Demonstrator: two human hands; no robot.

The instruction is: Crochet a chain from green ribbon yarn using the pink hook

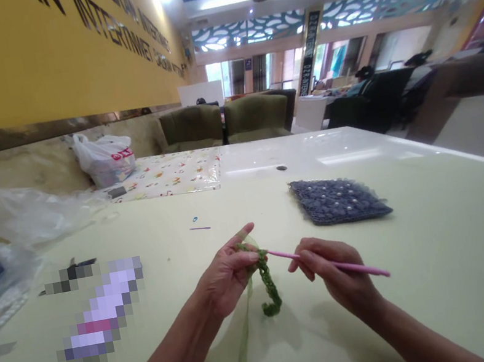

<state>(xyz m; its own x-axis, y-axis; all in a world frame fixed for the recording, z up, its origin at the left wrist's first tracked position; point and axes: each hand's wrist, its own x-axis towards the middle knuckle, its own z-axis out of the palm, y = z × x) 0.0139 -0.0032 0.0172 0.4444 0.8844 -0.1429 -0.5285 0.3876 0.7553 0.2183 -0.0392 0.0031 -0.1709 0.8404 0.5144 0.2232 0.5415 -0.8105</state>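
My left hand [230, 273] pinches the top of a narrow green crocheted strip [268, 282], its index finger stretched out. The strip hangs down and curls at its lower end. From the same hand a sheer green ribbon [246, 336] trails toward the table's near edge. A pink crochet hook [358, 267] is gripped in my right hand [335, 267], its tip meeting the green work at my left fingertips. Exactly how the ribbon loops round the hook's tip is too small to make out.
A dark blue-grey crocheted piece with pearly beads [341, 198] lies at the right. A small needle-like stick [200, 228] and a blue ring-shaped bit [195, 219] lie ahead. Plastic bags [36, 211], dark scissors-like tool [73, 273] and a blurred purple object [109, 304] are left.
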